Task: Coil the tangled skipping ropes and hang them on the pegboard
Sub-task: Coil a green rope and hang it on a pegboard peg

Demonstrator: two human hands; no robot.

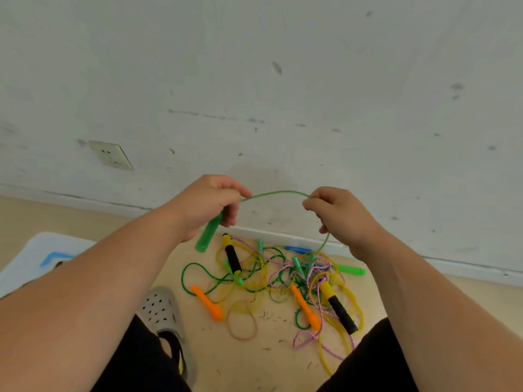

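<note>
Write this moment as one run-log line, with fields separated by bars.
stage: untangling | left hand: grips green handle | right hand: pinches green rope | rope pile: tangled on floor

Tan floor (254, 363) — tangled ropes (271, 278) heaped mid, white bin (34, 258) at L, grey shoe (161, 309) nr it.

- The green handle (206, 239) shows only its lower part; its top is buried in the curled fingers of the left hand (209, 206).
- The green rope (277, 192) vanishes behind the right hand (339, 219), which pinches it. Below, its run into the tangle (277, 275) on the floor cannot be traced.
- A blue handle (297, 249) at the floor's far edge is half covered by ropes.
- The grey clog (162, 309) is partly hidden by the left forearm and a black trouser leg (141, 357).
- The white box (34, 256) at the floor's left edge is cut off by the frame — its blue mark (55, 257) partly hidden.
</note>
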